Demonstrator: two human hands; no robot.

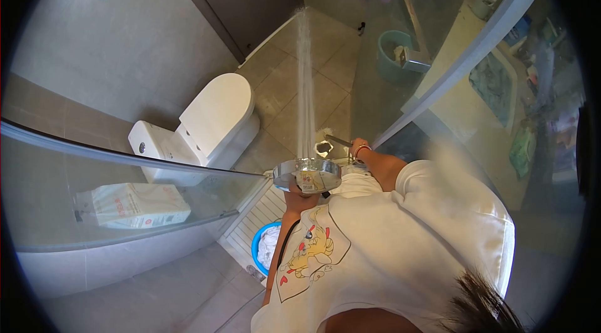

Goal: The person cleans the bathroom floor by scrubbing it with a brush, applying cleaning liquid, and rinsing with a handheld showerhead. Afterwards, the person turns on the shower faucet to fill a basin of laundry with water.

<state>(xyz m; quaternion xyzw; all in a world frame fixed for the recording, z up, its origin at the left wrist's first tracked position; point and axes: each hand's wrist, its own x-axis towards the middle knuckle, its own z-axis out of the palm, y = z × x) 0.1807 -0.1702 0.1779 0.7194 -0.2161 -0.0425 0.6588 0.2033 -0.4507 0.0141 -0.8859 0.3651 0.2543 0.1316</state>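
My left hand [300, 200] is closed under a round chrome shower head [319, 178], partly hidden by it. Water [305, 76] shoots forward from the shower head in a straight jet toward the floor by the door. Farther right, my right hand [360, 149] is wrapped round a grey handle [339, 140]. The handle's far end meets a pale, bristly-looking head, like a brush [323, 133], low over the floor. Just below that head is a small pale ring-like shape [323, 148] that I cannot make out.
A white toilet [216, 114] stands left, its lid down. Curved glass panels [463, 64] flank me. A blue basin [255, 246] with white cloth sits by my left arm. A teal bucket [389, 70] stands behind the right glass, near a cluttered counter [463, 39].
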